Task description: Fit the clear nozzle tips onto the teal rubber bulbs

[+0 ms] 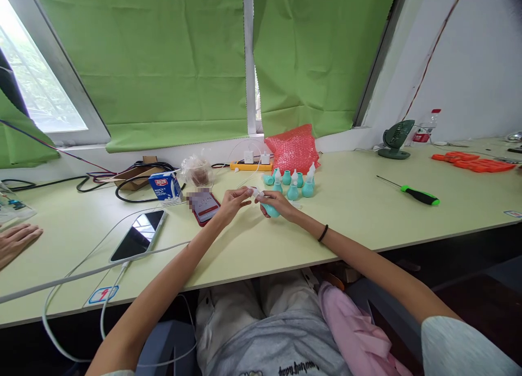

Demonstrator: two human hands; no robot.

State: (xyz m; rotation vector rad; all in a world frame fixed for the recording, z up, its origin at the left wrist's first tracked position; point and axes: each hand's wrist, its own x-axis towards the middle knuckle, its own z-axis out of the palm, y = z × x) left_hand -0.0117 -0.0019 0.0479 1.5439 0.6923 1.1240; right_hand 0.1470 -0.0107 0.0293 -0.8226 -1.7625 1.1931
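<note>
My right hand is wrapped around a teal squeeze bulb, which looks like a nasal aspirator, tilted with its nozzle end to the left. At that end, my left hand pinches the whitish translucent nozzle tip. The fingers hide part of the joint between nozzle and bulb. Just beyond my right hand stand several similar teal bulbs, some with clear pointed nozzles and others with bare open necks. One bulb lies on its side.
Left of my hands are a red-edged phone, a milk carton, a charging phone and cables. A pink bubble-wrap pouch and yellow power strip lie behind. Rightward are a screwdriver and fan. Another person's hand rests far left.
</note>
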